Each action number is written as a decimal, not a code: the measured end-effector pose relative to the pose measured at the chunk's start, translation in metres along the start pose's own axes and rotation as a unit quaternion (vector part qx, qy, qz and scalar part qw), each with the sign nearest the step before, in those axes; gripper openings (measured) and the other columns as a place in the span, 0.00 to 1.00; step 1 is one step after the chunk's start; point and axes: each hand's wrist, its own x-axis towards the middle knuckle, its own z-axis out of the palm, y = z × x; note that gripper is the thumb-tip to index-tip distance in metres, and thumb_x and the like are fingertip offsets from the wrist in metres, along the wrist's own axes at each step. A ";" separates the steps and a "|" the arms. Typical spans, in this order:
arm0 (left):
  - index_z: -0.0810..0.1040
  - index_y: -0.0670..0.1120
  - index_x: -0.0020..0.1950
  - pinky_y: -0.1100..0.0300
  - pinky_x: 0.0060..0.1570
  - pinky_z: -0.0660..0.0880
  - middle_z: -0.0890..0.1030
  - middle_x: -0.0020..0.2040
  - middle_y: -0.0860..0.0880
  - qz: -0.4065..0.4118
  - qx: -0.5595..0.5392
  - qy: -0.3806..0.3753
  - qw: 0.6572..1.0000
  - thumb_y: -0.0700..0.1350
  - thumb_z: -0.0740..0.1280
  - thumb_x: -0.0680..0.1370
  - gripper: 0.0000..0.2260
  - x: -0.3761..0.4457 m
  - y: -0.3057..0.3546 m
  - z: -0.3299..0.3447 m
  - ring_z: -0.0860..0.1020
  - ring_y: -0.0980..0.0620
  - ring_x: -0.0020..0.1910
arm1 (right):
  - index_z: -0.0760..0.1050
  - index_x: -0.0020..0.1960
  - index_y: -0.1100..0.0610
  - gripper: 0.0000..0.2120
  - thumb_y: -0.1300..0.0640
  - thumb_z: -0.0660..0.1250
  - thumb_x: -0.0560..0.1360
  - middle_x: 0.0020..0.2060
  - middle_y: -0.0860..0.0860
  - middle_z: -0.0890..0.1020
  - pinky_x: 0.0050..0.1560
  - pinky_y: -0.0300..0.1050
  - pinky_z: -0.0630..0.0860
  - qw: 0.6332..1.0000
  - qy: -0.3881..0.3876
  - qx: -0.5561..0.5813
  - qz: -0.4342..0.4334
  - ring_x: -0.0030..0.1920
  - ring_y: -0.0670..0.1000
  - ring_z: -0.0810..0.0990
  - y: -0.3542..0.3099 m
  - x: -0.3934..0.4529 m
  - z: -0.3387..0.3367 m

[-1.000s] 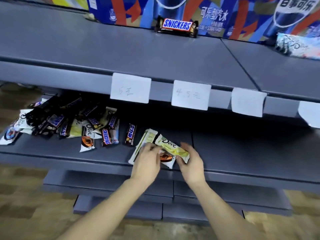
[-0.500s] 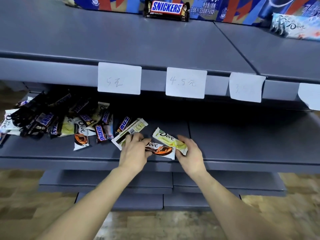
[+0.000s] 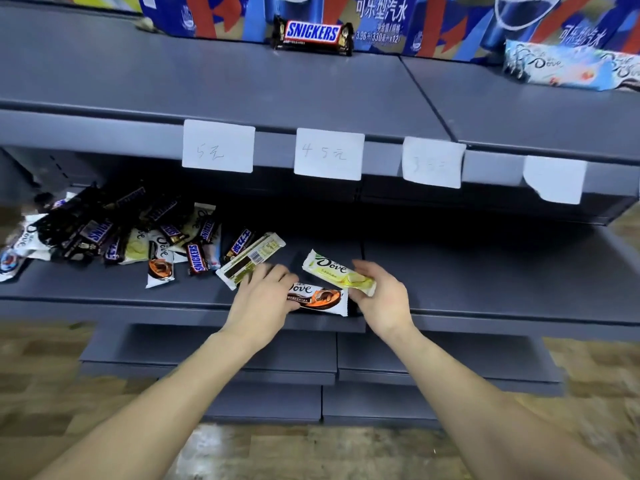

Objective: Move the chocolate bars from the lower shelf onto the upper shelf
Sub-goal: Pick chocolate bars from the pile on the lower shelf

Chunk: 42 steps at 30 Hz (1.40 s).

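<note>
Two white Dove bars [image 3: 338, 271] — one lime-green, one orange-brown [image 3: 318, 296] — glossy wrappers.

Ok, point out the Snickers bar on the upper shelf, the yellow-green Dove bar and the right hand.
Snickers bar [image 3: 312, 32]: head view, on the blue logo panel.
yellow-green Dove bar [image 3: 334, 271]: head view, mid-wrapper beside the Dove lettering.
right hand [image 3: 382, 299]: head view, back of the hand.

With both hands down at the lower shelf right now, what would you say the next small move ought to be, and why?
Probably lift the right hand with the yellow-green Dove bar it pinches and carry it to the upper shelf, where only a Snickers bar and a blue Dove bar lie. The left hand just rests on the orange Dove bar.
</note>
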 end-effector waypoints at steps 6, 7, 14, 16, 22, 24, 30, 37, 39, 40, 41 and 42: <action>0.78 0.49 0.60 0.52 0.53 0.74 0.77 0.56 0.52 0.021 0.014 0.058 0.998 0.51 0.74 0.72 0.18 -0.023 0.049 -0.023 0.73 0.47 0.57 | 0.74 0.67 0.46 0.23 0.61 0.72 0.75 0.58 0.39 0.80 0.59 0.32 0.73 0.998 -0.001 0.003 -0.066 0.55 0.38 0.77 0.000 -0.027 -0.059; 0.77 0.49 0.60 0.52 0.54 0.73 0.76 0.56 0.53 0.024 0.013 0.064 0.998 0.51 0.73 0.72 0.18 -0.027 0.059 -0.028 0.72 0.47 0.57 | 0.74 0.67 0.46 0.23 0.61 0.72 0.75 0.57 0.39 0.80 0.54 0.29 0.74 0.997 0.000 0.007 -0.074 0.53 0.38 0.77 0.001 -0.033 -0.073; 0.76 0.51 0.62 0.55 0.56 0.70 0.75 0.56 0.54 0.040 0.024 0.111 0.993 0.53 0.70 0.74 0.18 -0.056 0.141 -0.063 0.71 0.50 0.57 | 0.72 0.69 0.43 0.26 0.58 0.73 0.74 0.60 0.37 0.78 0.65 0.39 0.71 0.988 0.024 -0.014 -0.150 0.63 0.40 0.75 0.024 -0.076 -0.169; 0.76 0.51 0.62 0.56 0.57 0.69 0.75 0.56 0.55 0.046 0.027 0.118 0.992 0.54 0.70 0.75 0.18 -0.063 0.168 -0.071 0.70 0.51 0.58 | 0.72 0.69 0.43 0.25 0.57 0.72 0.75 0.61 0.37 0.78 0.66 0.39 0.71 0.985 0.035 -0.021 -0.167 0.63 0.40 0.74 0.029 -0.088 -0.195; 0.76 0.51 0.62 0.56 0.57 0.69 0.75 0.55 0.56 0.071 0.038 0.157 0.984 0.55 0.69 0.74 0.18 -0.077 0.239 -0.093 0.71 0.51 0.56 | 0.74 0.67 0.46 0.23 0.59 0.72 0.74 0.61 0.38 0.78 0.65 0.35 0.69 0.971 0.064 -0.039 -0.229 0.62 0.39 0.74 0.039 -0.120 -0.271; 0.77 0.50 0.61 0.55 0.57 0.70 0.76 0.55 0.55 0.080 0.038 0.177 0.980 0.55 0.70 0.74 0.18 -0.078 0.258 -0.102 0.72 0.51 0.55 | 0.75 0.67 0.47 0.23 0.60 0.72 0.74 0.60 0.38 0.78 0.64 0.33 0.67 0.965 0.071 -0.052 -0.247 0.62 0.39 0.74 0.039 -0.127 -0.295; 0.79 0.50 0.58 0.53 0.53 0.73 0.77 0.52 0.54 0.109 0.049 0.236 0.964 0.56 0.72 0.72 0.18 -0.063 0.301 -0.136 0.74 0.49 0.52 | 0.75 0.66 0.47 0.24 0.63 0.72 0.73 0.59 0.38 0.79 0.64 0.30 0.67 0.950 0.116 -0.047 -0.285 0.61 0.39 0.75 0.032 -0.130 -0.362; 0.78 0.50 0.57 0.55 0.50 0.71 0.77 0.51 0.55 0.132 0.072 0.275 0.949 0.57 0.72 0.71 0.18 -0.029 0.318 -0.183 0.74 0.50 0.50 | 0.76 0.64 0.45 0.23 0.56 0.75 0.72 0.56 0.37 0.80 0.61 0.39 0.72 0.937 0.155 -0.098 -0.296 0.57 0.41 0.77 0.003 -0.110 -0.416; 0.78 0.50 0.56 0.55 0.50 0.71 0.77 0.51 0.55 0.127 0.070 0.287 0.947 0.57 0.72 0.71 0.18 -0.019 0.317 -0.194 0.74 0.50 0.50 | 0.76 0.64 0.45 0.22 0.56 0.75 0.72 0.56 0.37 0.81 0.61 0.38 0.72 0.936 0.153 -0.097 -0.303 0.57 0.41 0.77 -0.007 -0.099 -0.426; 0.78 0.50 0.56 0.55 0.50 0.71 0.77 0.51 0.54 0.124 0.068 0.290 0.946 0.57 0.72 0.71 0.18 -0.013 0.315 -0.199 0.74 0.50 0.50 | 0.77 0.64 0.45 0.22 0.57 0.75 0.71 0.55 0.38 0.81 0.61 0.38 0.72 0.936 0.153 -0.094 -0.304 0.56 0.40 0.77 -0.012 -0.093 -0.429; 0.78 0.50 0.56 0.55 0.50 0.71 0.77 0.51 0.54 0.122 0.068 0.292 0.946 0.57 0.72 0.71 0.18 -0.007 0.314 -0.203 0.74 0.50 0.50 | 0.77 0.63 0.45 0.22 0.57 0.75 0.71 0.54 0.38 0.81 0.60 0.38 0.72 0.935 0.153 -0.094 -0.305 0.56 0.41 0.77 -0.017 -0.085 -0.432; 0.78 0.50 0.56 0.56 0.50 0.70 0.77 0.50 0.55 0.122 0.068 0.293 0.946 0.57 0.72 0.71 0.18 -0.001 0.312 -0.207 0.73 0.50 0.50 | 0.77 0.63 0.46 0.22 0.58 0.75 0.71 0.54 0.39 0.81 0.59 0.38 0.72 0.934 0.154 -0.100 -0.305 0.55 0.41 0.77 -0.021 -0.078 -0.433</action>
